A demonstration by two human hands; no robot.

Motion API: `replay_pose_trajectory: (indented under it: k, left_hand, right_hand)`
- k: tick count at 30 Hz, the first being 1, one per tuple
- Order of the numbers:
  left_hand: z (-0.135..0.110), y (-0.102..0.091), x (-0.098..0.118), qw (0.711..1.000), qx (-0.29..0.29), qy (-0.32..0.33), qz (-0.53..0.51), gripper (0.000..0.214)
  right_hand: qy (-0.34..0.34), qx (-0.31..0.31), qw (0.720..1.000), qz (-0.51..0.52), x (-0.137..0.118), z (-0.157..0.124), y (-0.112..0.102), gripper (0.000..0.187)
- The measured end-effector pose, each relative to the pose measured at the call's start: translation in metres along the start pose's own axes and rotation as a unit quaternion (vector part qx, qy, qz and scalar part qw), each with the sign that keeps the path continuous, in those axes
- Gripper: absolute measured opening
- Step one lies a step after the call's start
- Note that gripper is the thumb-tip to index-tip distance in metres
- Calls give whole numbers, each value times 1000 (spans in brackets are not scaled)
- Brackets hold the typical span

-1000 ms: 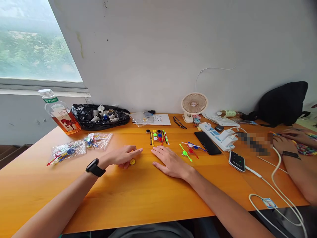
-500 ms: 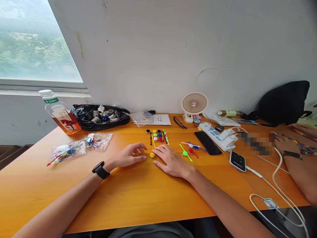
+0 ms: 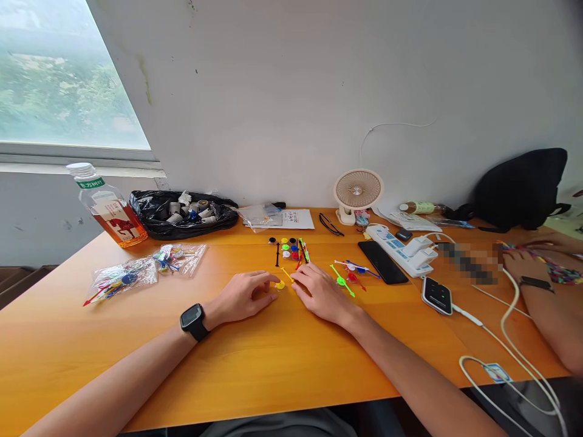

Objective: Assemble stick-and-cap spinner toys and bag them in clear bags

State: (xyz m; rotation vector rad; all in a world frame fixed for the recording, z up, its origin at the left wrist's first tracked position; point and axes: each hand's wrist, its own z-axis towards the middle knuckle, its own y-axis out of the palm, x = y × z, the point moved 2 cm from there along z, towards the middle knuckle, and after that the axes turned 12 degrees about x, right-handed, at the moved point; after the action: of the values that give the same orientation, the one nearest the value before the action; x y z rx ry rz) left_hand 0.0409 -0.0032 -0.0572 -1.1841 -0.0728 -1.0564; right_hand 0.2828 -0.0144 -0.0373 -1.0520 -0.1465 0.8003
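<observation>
My left hand (image 3: 246, 294), a black watch on its wrist, rests on the orange table (image 3: 255, 358) with its fingertips at a small yellow disc (image 3: 279, 284). My right hand (image 3: 321, 291) lies just right of it, fingers pinched on a thin yellow stick (image 3: 286, 274) that points up-left. Beyond the hands lies a cluster of small coloured discs and sticks (image 3: 291, 249). More coloured sticks with discs (image 3: 350, 274) lie to the right of my right hand.
Two clear bags of coloured parts (image 3: 141, 270), a tea bottle (image 3: 107, 206) and a black bag of small parts (image 3: 184, 212) sit at left. A fan (image 3: 357, 193), phone (image 3: 382, 262), power strip (image 3: 401, 249), cables and another person's hands (image 3: 528, 261) are at right.
My left hand has slid right with the yellow disc toward my right hand. My right hand has closed on the yellow stick, drawn out of the cluster.
</observation>
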Motion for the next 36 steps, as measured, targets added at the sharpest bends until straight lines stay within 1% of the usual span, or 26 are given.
replay_pose_trajectory:
  k: [4, 8, 11, 13, 16, 18, 21, 23, 24, 27, 28, 30, 33, 36]
  left_hand:
    - [0, 0, 3, 999, 3, 30, 14, 31]
    - [-1, 1, 3, 999, 4, 36, 24, 33]
    - [-1, 1, 2, 999, 6, 38, 27, 35]
    - [-2, 2, 1, 999, 8, 39, 28, 34]
    - [-2, 2, 0, 999, 8, 29, 24, 38]
    - [-2, 2, -1, 1000, 20, 4, 16, 43]
    - [-1, -1, -4, 997, 64, -34, 0, 49]
    - [1, -2, -5, 996, 78, -43, -7, 51]
    - [1, -2, -6, 996, 77, -43, -10, 49]
    - [3, -3, -5, 998, 52, -28, -9, 31]
    - [4, -3, -5, 999, 45, -23, -7, 29]
    - [5, -4, -4, 999, 48, -24, 1, 31]
    - [5, -5, -4, 996, 74, -42, 4, 29]
    - [4, -3, -2, 998, 51, -28, -4, 30]
  right_hand:
    - [14, -4, 1000, -8, 3, 1, 3, 12]
    - [20, -5, 1000, -11, 4, 1, 3, 13]
    - [31, 8, 999, -7, 5, 2, 3, 14]
    - [45, 31, 998, 8, 7, 1, 4, 14]
    - [80, 75, 993, 49, 8, 0, 7, 13]
    - [97, 96, 986, 96, 8, -1, 11, 12]
    - [95, 102, 975, 175, 3, -2, 16, 12]
    - [87, 100, 969, 207, 0, -2, 18, 11]
    - [85, 99, 968, 215, -1, -2, 19, 11]
    - [79, 100, 965, 228, -1, -1, 20, 11]
    - [77, 102, 965, 229, -1, -1, 20, 12]
    - [79, 113, 964, 229, 1, 0, 19, 14]
    - [93, 135, 959, 230, 4, 1, 17, 16]
    - [100, 148, 955, 237, 3, 1, 17, 14]
